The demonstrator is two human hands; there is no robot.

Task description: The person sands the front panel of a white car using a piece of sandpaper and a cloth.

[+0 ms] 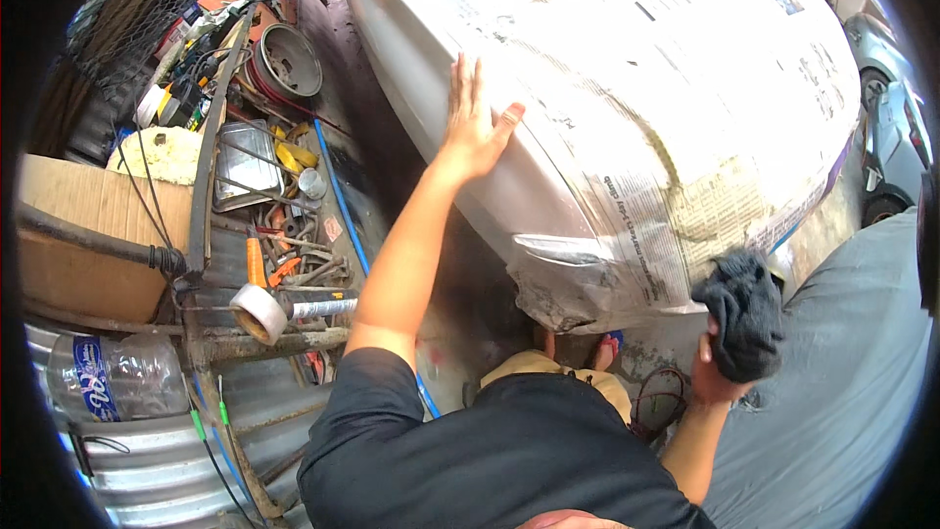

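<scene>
My left hand (475, 127) lies flat, with fingers spread, on the edge of a white vehicle body (416, 64). Newspaper sheets (636, 220) cover the vehicle's top, wrinkled and stained in places. Close to the near end, a headlight-shaped part (558, 250) shows beside the paper. Out to the right, my right hand (713, 372) grips a bunched dark cloth (746, 318) near the vehicle's right corner. The cloth hides most of those fingers.
To the left, a metal rack (206, 167) holds tools, a tape roll (258, 313), a cardboard box (103, 235) and a plastic bottle (117, 379). A blue hose (340, 196) runs along the floor. Grey sheeting (832, 382) hangs at right; parked cars (896, 127) stand beyond.
</scene>
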